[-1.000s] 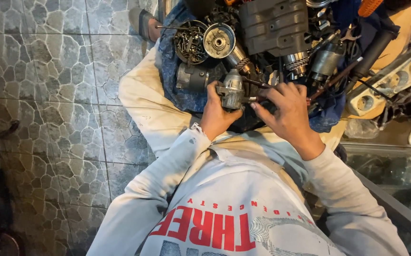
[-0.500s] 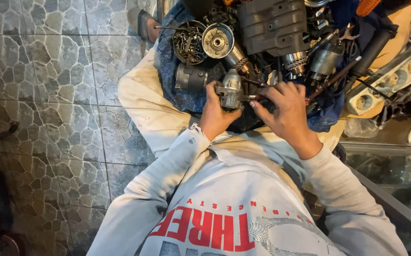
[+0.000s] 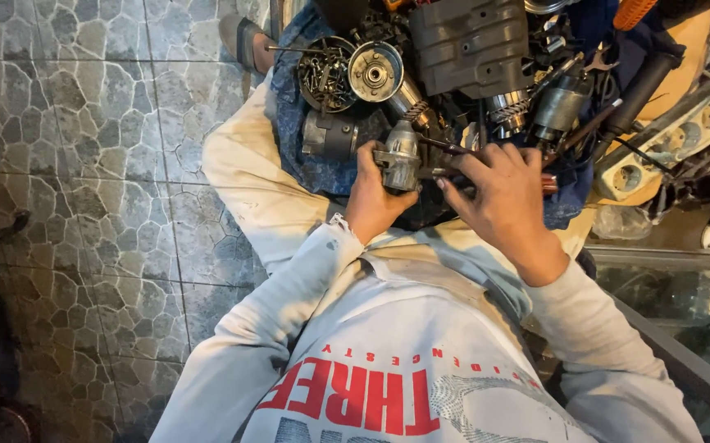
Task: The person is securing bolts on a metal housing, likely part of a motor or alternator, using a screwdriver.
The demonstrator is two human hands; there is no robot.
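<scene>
While seen from the head camera, the left hand [image 3: 375, 197] has its grip closed around a small grey metal motor part [image 3: 400, 160], held over the lap; the right hand [image 3: 498, 193] pinches a thin dark tool [image 3: 445, 148] touching that part. Crowding just beyond: a bowl of screws [image 3: 322, 74], a round rotor [image 3: 375, 72], a black cover [image 3: 470, 41], a white power strip [image 3: 675, 139]. Blue cloth [image 3: 293, 131] underlies them; stone-patterned floor tiles [image 3: 84, 123] lie left

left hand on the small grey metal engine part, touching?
Touching. Head view: left hand wraps its fingers around the small grey metal engine part.
</scene>
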